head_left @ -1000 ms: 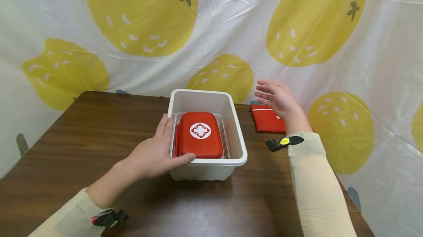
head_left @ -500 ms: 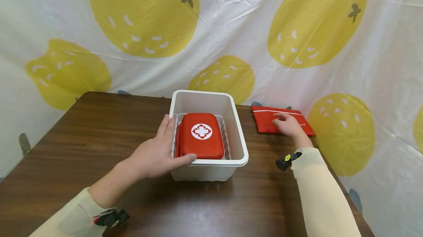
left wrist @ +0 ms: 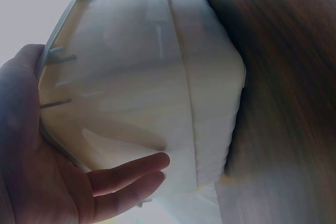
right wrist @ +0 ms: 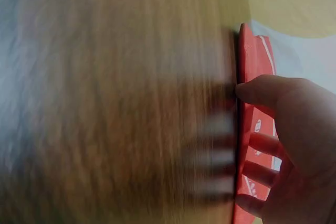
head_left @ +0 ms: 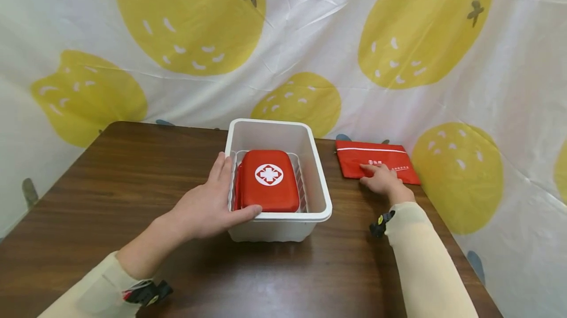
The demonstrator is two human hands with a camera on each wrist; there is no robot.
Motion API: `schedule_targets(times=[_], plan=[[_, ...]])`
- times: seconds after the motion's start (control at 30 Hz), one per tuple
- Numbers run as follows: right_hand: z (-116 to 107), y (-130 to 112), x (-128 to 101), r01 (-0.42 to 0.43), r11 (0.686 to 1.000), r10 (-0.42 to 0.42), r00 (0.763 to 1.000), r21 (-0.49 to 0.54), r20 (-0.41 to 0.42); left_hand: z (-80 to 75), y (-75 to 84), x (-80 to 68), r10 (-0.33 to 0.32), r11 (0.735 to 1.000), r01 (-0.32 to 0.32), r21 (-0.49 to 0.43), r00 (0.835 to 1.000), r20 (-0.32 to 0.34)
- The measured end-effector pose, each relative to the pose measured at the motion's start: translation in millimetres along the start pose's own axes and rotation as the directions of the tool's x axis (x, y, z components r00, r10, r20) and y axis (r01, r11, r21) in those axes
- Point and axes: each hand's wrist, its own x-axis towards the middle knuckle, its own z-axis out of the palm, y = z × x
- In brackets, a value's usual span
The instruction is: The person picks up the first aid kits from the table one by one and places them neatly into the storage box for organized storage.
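Note:
In the head view a white plastic tub (head_left: 320, 175) stands on the table. Inside it lies a red first-aid case (head_left: 283, 195) with a white cross. My left hand (head_left: 205, 212) rests at the tub's near left corner, thumb over the front rim, fingers along the left side. Its straight fingers (left wrist: 131, 174) show beside the outer wall in the left wrist view. A flat red zip pouch (head_left: 354, 160) with white print lies right of the tub. My right hand (head_left: 384, 181) touches it, fingertips on top and the thumb (right wrist: 257, 90) at its near edge.
A wire rack (head_left: 302, 187) lines the tub beneath the case. The dark wooden table (head_left: 133, 175) ends at a white curtain (head_left: 190, 96) printed with lemons, behind and on the right. A black strap device (head_left: 148, 292) is on each wrist.
My right hand has come down from above the pouch and moved slightly nearer, onto its near edge. The left hand, tub and case stay in place.

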Motion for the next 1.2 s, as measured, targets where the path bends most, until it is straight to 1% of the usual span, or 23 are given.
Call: schedule_targets(times=[0.13,0.43,0.57,0.67,0.73,0.83,0.9,1.0,1.07,1.13,1.2], plan=[[-1,-4,-1,0.020,1.000,-0.019,1.000,-0.022,0.017,-2.0,-0.9,-0.9,-0.008,1.000,0.008,0.003,1.000,0.001],[-3,-8,-10,0.150,0.988,-0.150,0.989,-0.039,-0.002,-3.2,-2.0,-1.1,-0.009,1.000,0.009,0.013,1.000,0.003],[-2,-13,-18,0.190,0.979,-0.192,0.981,-0.079,-0.016,-2.6,-2.3,-1.2,-0.008,1.000,0.008,0.009,1.000,0.004],[1,-16,-22,0.199,0.974,-0.201,0.980,-0.108,-0.005,-2.1,-2.5,-1.3,-0.010,1.000,0.010,0.008,1.000,0.006],[3,-18,-23,0.190,0.974,-0.190,0.982,-0.119,0.015,-2.0,-2.9,-1.2,-0.010,1.000,0.010,0.012,1.000,0.004],[7,-14,-17,0.202,0.968,-0.198,0.979,-0.150,0.037,-2.4,-3.6,-0.9,-0.010,1.000,0.010,0.021,1.000,-0.001],[12,-7,-9,0.210,0.964,-0.206,0.978,-0.162,0.040,-2.7,-3.9,-0.8,-0.009,1.000,0.009,0.022,1.000,-0.003],[21,5,5,0.267,0.948,-0.265,0.964,-0.172,0.038,-2.8,-4.5,-0.7,-0.009,1.000,0.009,0.016,1.000,-0.002],[21,-2,-1,0.296,0.941,-0.293,0.955,-0.163,0.043,-2.7,-4.9,-0.7,-0.010,1.000,0.010,0.013,1.000,0.001],[18,-12,-11,0.319,0.930,-0.319,0.947,-0.180,0.033,-2.6,-5.3,-0.4,-0.010,1.000,0.010,0.012,1.000,0.001],[12,-26,-26,0.322,0.922,-0.327,0.945,-0.216,0.012,-2.3,-5.5,0.0,-0.010,1.000,0.010,0.012,1.000,0.000]])
